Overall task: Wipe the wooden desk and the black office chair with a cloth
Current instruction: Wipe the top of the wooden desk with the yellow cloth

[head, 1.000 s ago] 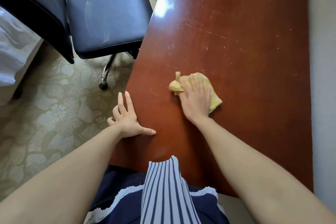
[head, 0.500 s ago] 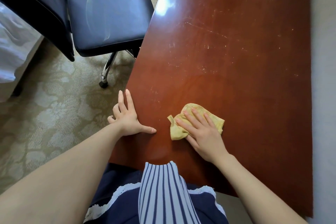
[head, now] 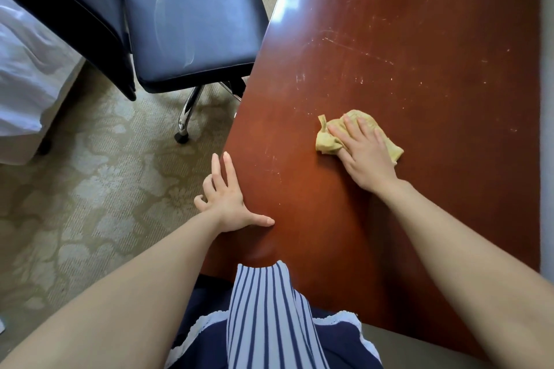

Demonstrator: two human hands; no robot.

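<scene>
Right hand flat, fingers straight, pressing yellow cloth on tabletop, mid-width, near end. Left hand relaxed, braced on left edge. Desk wipe underway; far scuffed area likely next. Black chair far left, untouched.

A hotel-style bedroom: a bed in white linen stands on patterned carpet, near a black office chair drawn up beside a scratched wooden surface.
</scene>
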